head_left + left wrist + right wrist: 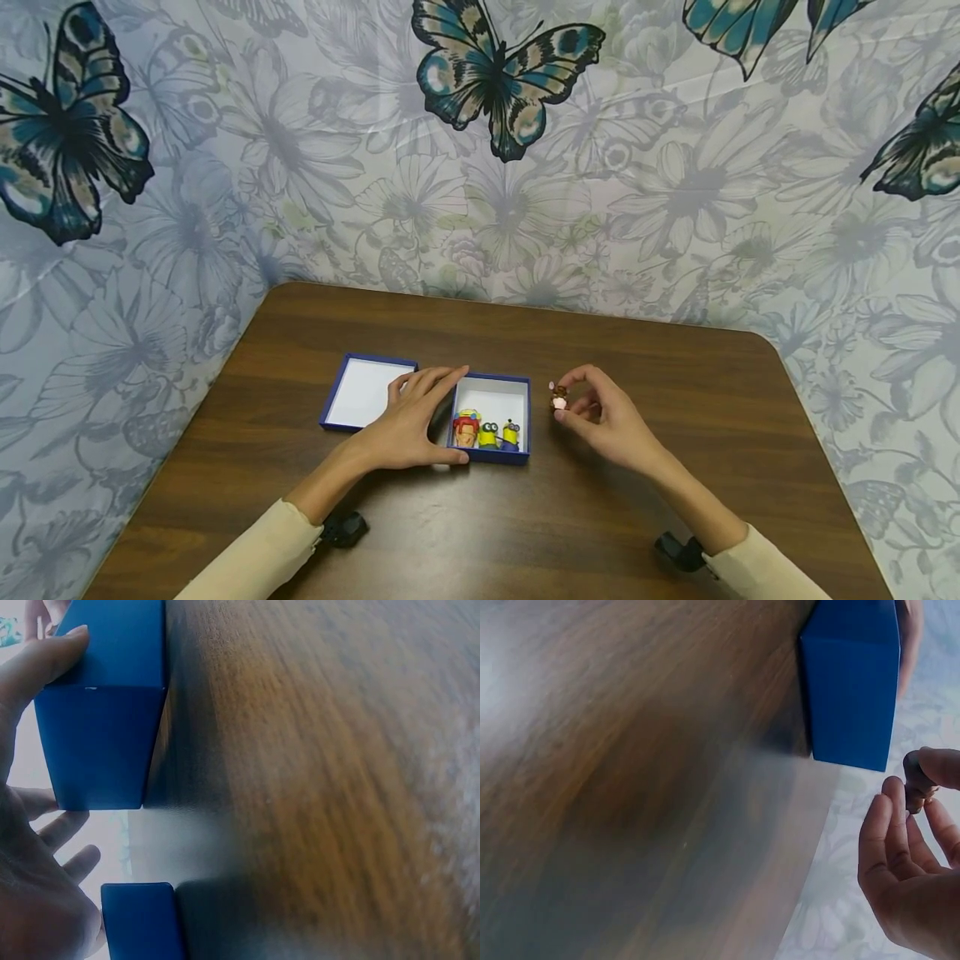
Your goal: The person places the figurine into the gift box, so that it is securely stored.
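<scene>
My left hand (pixel 408 421) spans the left side of an open blue box (pixel 491 457) with a white inside, thumb at the front wall and fingertips at the back rim, holding it. In the left wrist view the thumb (pixel 56 656) lies against the blue wall. Inside the box, along the front, are a red-haired figurine (pixel 466 428) and two yellow figurines, one round-eyed (pixel 488 435) and one farther right (pixel 510 436). Right of the box, my right hand (pixel 615 421) pinches a small brown figurine (pixel 559 397) with a pale front, between thumb and fingers, above the table.
A blue-rimmed box lid (pixel 360 392), white inside up, lies left of the box, partly behind my left hand. Both stand on a brown wooden table (pixel 555 517). A cloth with butterflies and flowers (pixel 525 225) hangs behind the table's far edge.
</scene>
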A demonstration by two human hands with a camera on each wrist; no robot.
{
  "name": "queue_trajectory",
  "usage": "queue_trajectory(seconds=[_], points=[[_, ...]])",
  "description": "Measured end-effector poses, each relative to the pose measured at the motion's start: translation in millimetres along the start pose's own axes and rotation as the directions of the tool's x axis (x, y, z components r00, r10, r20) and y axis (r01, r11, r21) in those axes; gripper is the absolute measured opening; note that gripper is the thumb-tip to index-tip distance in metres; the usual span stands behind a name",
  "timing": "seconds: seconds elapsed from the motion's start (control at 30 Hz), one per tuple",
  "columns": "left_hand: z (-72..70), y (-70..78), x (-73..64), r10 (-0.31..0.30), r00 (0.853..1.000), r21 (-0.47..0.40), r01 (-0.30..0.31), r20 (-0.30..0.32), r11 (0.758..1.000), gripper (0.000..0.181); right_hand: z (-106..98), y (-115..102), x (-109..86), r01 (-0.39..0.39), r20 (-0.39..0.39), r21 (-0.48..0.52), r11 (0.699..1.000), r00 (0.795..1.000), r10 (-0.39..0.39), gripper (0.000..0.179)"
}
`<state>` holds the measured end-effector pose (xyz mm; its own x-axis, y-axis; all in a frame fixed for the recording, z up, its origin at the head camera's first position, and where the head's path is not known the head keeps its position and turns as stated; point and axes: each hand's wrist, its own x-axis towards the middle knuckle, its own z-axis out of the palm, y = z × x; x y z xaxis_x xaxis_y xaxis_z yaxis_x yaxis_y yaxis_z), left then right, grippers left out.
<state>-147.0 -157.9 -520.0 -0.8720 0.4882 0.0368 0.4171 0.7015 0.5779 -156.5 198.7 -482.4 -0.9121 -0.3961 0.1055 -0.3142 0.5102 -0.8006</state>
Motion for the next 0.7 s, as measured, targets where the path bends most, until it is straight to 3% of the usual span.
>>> queue_trajectory(seconds=[0.37,0.7], points=[[1.3,-1.2,1.3,0.003,1.0,0.002,-0.003,0.0,1.0,0.126,12,-16,2.1,0.04,0.02,0.016,0.999,0.999,-0.041,0.041],[1.6,-2.5,1.0,-0.003,1.0,0.004,0.003,-0.005,1.0,0.126,22,-19,9.2,0.052,0.039,0.045,0.998,0.998,-0.054,0.04]])
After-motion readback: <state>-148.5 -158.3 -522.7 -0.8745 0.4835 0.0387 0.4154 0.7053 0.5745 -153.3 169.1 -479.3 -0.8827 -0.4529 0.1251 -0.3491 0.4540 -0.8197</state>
